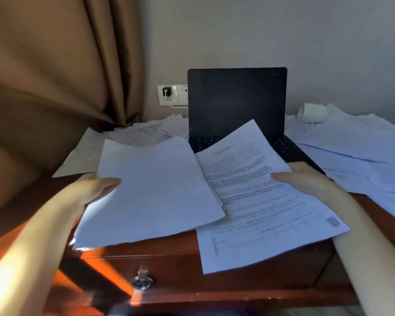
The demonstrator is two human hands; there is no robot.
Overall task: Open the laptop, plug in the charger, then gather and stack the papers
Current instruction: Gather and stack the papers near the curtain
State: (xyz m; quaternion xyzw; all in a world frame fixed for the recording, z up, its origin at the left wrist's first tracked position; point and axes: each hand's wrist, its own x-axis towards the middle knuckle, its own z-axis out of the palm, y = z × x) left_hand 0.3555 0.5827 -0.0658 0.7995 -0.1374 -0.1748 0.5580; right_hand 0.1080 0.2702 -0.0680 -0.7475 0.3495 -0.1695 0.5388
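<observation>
An open black laptop (pixel 236 99) stands at twelve o'clock on the red-brown wooden desk (pixel 169 247), its screen dark and its lid upright, its keyboard partly covered by paper. At ten o'clock from the laptop a black charger plug (pixel 167 91) sits in a white wall socket (pixel 169 95), and a thin white cable (pixel 177 106) runs from it toward three o'clock and passes behind the lid, where its end is hidden. The left hand (pixel 94 190), at nine o'clock in the view, grasps a thick sheaf of blank white papers (pixel 155 192) by its left edge, thumb on top and fingers underneath, and holds it tilted above the desk front. The right hand (pixel 301 176), at three o'clock, grasps a printed white sheet (pixel 260 213) with a table at its foot, thumb pressed on the upper face; this sheet lies under the right edge of the sheaf and reaches over the laptop keys. Loose white papers (pixel 356 142) are spread over the desk at two to four o'clock of the laptop, and more crumpled sheets (pixel 141 133) lie at nine o'clock of it. A white mug (pixel 312 112), seemingly tipped on its side, rests among the papers at two o'clock. A small metal key (pixel 142 279) stands in the drawer lock at six o'clock, and a brown curtain (pixel 55 76) hangs at ten o'clock
</observation>
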